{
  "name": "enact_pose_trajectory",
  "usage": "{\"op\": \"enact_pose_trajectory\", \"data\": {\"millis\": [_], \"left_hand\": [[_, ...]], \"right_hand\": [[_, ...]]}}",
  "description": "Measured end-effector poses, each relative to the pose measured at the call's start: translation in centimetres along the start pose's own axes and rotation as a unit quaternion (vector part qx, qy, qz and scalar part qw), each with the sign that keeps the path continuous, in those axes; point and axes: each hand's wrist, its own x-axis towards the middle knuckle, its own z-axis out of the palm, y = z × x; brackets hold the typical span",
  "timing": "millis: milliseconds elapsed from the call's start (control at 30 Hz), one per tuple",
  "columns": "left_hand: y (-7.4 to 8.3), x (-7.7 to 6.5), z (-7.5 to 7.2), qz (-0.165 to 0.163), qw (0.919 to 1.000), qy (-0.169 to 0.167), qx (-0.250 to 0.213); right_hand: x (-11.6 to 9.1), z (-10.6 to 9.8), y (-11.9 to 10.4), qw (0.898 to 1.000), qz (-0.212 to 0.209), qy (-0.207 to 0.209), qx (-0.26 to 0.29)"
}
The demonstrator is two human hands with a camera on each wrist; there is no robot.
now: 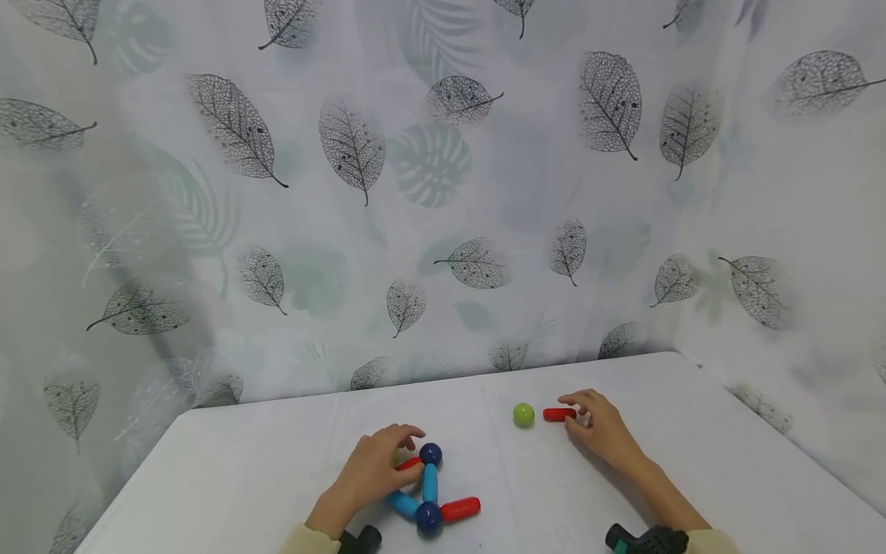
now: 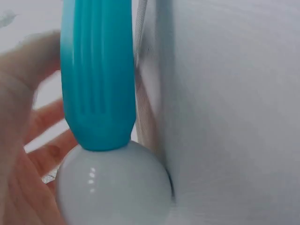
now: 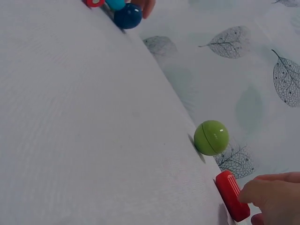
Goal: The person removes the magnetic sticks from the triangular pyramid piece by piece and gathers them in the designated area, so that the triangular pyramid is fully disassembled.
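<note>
Partly joined rod-and-ball frame, left on the worktop; left hand pinches its far red rod. Unattached, farther right: green ball and loose red rod, touched by right hand, grip curved, pinch uncertain.

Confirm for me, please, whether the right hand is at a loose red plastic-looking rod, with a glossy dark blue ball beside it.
Not dark blue: the head view shows a glossy green ball beside the loose red plastic-looking rod. The right hand is indeed at that rod.
</note>
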Motion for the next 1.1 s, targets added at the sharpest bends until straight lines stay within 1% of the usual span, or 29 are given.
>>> {"op": "enact_pose_trajectory", "data": {"millis": [67, 133, 200, 267, 300, 400, 533, 667, 767, 833, 967, 1033, 1100], "left_hand": [[0.0, 0.0, 0.1, 0.02, 0.9997, 0.002, -0.015], [0.0, 0.1, 0.1, 0.05, 0.9978, -0.014, -0.041], [0.0, 0.1, 0.1, 0.082, 0.9925, -0.039, -0.081], [0.1, 0.1, 0.1, 0.104, 0.9851, -0.07, -0.117], [0.1, 0.1, 0.1, 0.11, 0.9818, -0.084, -0.13], [0.1, -0.1, 0.0, 0.115, 0.9751, -0.116, -0.15], [0.0, -0.2, -0.3, 0.122, 0.9692, -0.155, -0.148], [-0.1, -0.3, -0.7, 0.125, 0.9593, -0.195, -0.162], [-0.1, -0.3, -0.6, 0.125, 0.9557, -0.201, -0.174], [0.0, -0.3, -0.4, 0.123, 0.9565, -0.196, -0.178], [0.4, -0.2, 0.0, 0.116, 0.963, -0.177, -0.166], [0.6, -0.2, 0.2, 0.116, 0.9663, -0.168, -0.157], [0.9, -0.1, 0.4, 0.118, 0.9698, -0.159, -0.143]], "right_hand": [[0.1, 0.0, -0.2, 1.0, -0.008, 0.008, 0.0], [0.2, 0.1, -0.4, 0.999, -0.024, 0.021, 0.005], [0.3, 0.2, -0.7, 0.998, -0.045, 0.031, 0.013], [0.4, 0.2, -1.1, 0.997, -0.064, 0.037, 0.016], [0.5, 0.3, -1.3, 0.997, -0.071, 0.039, 0.016], [0.6, 0.4, -1.9, 0.995, -0.093, 0.042, 0.013], [0.7, 0.7, -2.8, 0.989, -0.136, 0.053, 0.011], [0.5, 1.0, -3.6, 0.984, -0.169, 0.048, 0.028], [0.4, 1.4, -4.0, 0.979, -0.193, 0.034, 0.057], [0.4, 1.6, -4.3, 0.974, -0.213, 0.028, 0.077], [0.4, 2.0, -4.8, 0.963, -0.246, 0.02, 0.107], [0.4, 2.1, -5.1, 0.96, -0.253, 0.009, 0.116], [0.2, 2.2, -5.6, 0.96, -0.251, -0.005, 0.123]]}}
